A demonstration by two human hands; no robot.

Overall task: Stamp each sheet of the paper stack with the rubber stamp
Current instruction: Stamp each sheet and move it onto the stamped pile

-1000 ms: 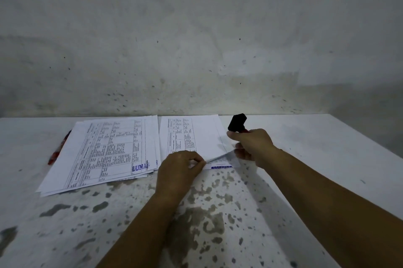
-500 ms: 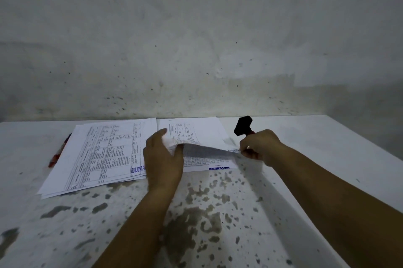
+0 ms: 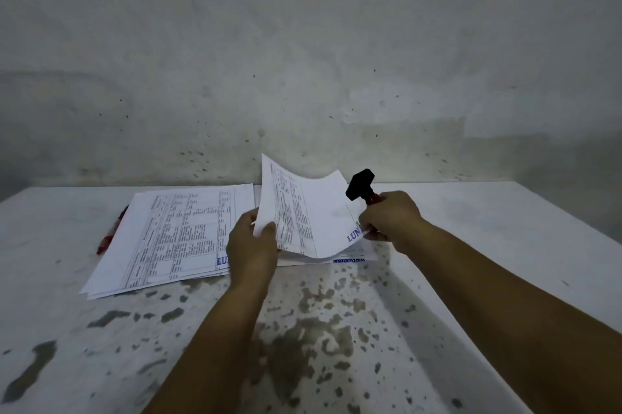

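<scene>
From the head camera, your left hand (image 3: 251, 247) pinches the left edge of a lifted sheet (image 3: 304, 215) that already bears a blue stamp near its lower right corner. Your right hand (image 3: 390, 221) grips the rubber stamp (image 3: 360, 189), head up, and also pinches that corner. Toward the bench's (image 3: 488, 228) far edge, the finished pile (image 3: 175, 232) lies left, each visible sheet stamped. The remaining stack (image 3: 350, 253) under the lifted sheet looks thin, so you seem well along, with some sheets left.
</scene>
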